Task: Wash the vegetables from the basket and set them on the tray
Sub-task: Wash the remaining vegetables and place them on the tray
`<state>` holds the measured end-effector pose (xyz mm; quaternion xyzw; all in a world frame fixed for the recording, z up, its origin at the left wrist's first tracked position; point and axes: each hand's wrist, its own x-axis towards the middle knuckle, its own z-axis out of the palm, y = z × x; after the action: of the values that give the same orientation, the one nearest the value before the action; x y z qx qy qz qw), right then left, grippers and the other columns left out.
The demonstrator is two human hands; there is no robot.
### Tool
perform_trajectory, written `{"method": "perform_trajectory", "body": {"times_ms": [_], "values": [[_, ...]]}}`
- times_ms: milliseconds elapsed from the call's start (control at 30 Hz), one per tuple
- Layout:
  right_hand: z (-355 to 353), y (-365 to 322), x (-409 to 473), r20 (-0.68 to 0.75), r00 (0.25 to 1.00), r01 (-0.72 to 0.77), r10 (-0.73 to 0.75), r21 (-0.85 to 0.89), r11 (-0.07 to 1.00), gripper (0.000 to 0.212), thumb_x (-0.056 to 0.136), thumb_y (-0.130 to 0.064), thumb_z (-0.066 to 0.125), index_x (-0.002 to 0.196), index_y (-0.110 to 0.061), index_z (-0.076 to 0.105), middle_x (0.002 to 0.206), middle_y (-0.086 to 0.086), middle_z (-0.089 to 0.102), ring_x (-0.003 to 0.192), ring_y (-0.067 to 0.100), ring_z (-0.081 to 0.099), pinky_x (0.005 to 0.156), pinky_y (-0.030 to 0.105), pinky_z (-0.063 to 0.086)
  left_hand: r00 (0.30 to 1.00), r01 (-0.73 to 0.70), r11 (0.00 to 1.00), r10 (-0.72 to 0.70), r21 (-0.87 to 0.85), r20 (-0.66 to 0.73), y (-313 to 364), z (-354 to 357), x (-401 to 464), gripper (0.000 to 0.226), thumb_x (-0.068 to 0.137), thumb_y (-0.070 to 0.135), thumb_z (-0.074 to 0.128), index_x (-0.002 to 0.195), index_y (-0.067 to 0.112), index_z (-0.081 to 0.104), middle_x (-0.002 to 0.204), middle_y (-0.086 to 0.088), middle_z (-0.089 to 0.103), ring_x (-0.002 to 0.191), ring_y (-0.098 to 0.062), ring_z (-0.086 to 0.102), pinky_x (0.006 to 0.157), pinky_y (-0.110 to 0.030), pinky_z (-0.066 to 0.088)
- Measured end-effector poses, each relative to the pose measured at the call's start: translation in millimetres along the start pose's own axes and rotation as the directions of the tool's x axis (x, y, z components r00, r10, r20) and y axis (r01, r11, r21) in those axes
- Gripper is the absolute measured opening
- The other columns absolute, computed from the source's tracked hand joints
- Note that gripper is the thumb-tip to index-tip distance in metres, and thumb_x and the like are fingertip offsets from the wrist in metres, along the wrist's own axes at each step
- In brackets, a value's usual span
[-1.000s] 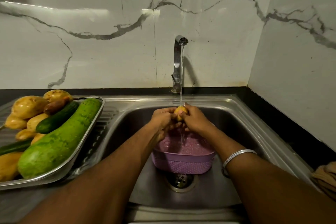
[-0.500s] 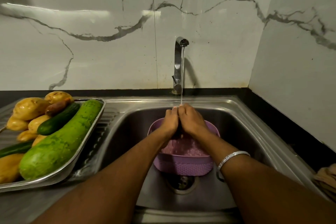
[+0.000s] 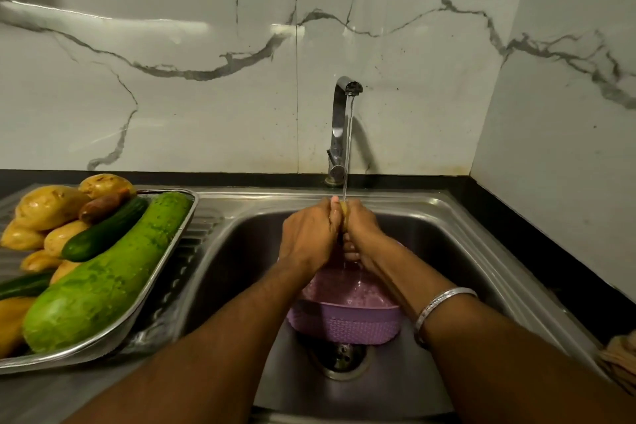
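Observation:
Under the running tap (image 3: 345, 127), my left hand (image 3: 308, 234) and my right hand (image 3: 361, 227) are pressed together around a small yellow potato (image 3: 343, 207); only a sliver of it shows between them. Below the hands a purple basket (image 3: 347, 320) sits in the steel sink (image 3: 447, 251) over the drain. On the left drainboard a steel tray (image 3: 165, 265) holds a large green gourd (image 3: 103, 279), a cucumber (image 3: 103, 234) and several potatoes (image 3: 48, 206).
A brown cloth (image 3: 619, 358) lies at the right edge on the black counter. Marble walls close off the back and the right side. The drain (image 3: 340, 358) shows in front of the basket.
My hands have closed around the potato, which was plainly visible a second ago, and they have stayed under the stream above the basket.

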<state>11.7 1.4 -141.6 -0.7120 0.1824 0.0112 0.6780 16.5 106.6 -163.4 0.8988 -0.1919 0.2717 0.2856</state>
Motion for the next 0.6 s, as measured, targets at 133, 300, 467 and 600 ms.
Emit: {"method": "perform_trajectory", "body": {"times_ms": [133,300,467,600], "values": [[-8.0,3.4,-0.3,0.149,0.976,-0.184,0.161,0.163,0.969,0.061,0.104,-0.046,0.035,0.049,-0.021,0.037,0.045,0.000,0.030,0.032,0.011,0.021,0.036,0.014,0.019,0.997,-0.078,0.978,0.077,0.196,0.015,3.8,2.0,-1.3,0.040,0.108,0.047,0.019,0.097,0.024,0.051,0.069,0.008,0.052,0.063,-0.011,0.049,0.066,-0.029,0.036],[-11.0,17.1,8.9,-0.173,0.946,0.133,-0.274,-0.565,0.814,0.053,0.107,-0.039,0.031,0.102,-0.003,0.069,0.095,0.019,0.066,0.089,0.031,0.063,0.077,0.036,0.048,0.941,0.187,0.982,-0.188,0.031,0.281,9.3,18.2,-0.2,0.053,0.110,0.036,0.020,0.108,0.008,0.065,0.090,-0.012,0.067,0.089,-0.033,0.067,0.080,-0.043,0.053],[-10.1,28.3,6.4,0.112,0.847,0.381,-0.519,-0.809,0.448,0.048,0.110,-0.037,0.027,0.104,-0.012,0.067,0.106,0.013,0.071,0.084,0.025,0.060,0.077,0.034,0.042,0.533,0.819,0.510,-0.507,-0.262,0.677,10.1,13.4,-1.5,0.062,0.109,0.038,0.016,0.069,0.007,0.052,0.054,-0.008,0.045,0.047,-0.018,0.037,0.046,-0.025,0.026],[-1.9,26.4,11.2,0.103,0.859,0.402,-0.501,-0.741,0.538,0.041,0.108,-0.041,0.028,0.116,-0.015,0.059,0.113,0.013,0.069,0.101,0.031,0.065,0.087,0.042,0.051,0.744,0.659,0.658,-0.500,-0.363,0.444,0.5,19.4,5.4,0.060,0.110,0.038,0.021,0.086,0.002,0.064,0.082,-0.021,0.067,0.076,-0.034,0.063,0.066,-0.035,0.055]]}}
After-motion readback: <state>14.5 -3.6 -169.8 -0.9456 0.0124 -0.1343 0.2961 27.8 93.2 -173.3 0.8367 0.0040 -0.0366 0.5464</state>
